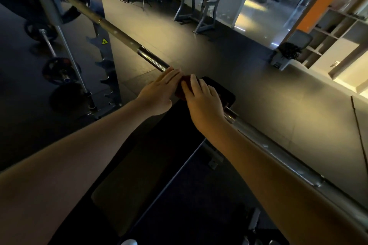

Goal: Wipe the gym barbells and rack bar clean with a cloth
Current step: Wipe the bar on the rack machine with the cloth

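Two hands at bar [151,58] — L hand [159,92] flat, fingers straight, R hand [202,103] curled round cloth [184,85].

The left hand [159,91] lays straight fingers [171,74] on the rack bar [151,56]. Just right of those fingertips a dark red cloth [184,85] sits on the bar, and the right hand [203,101] bends its fingers [194,82] over it. Beyond the fingertips lies the grey floor [219,55]. Below the wrists is a dark bench pad [139,165].
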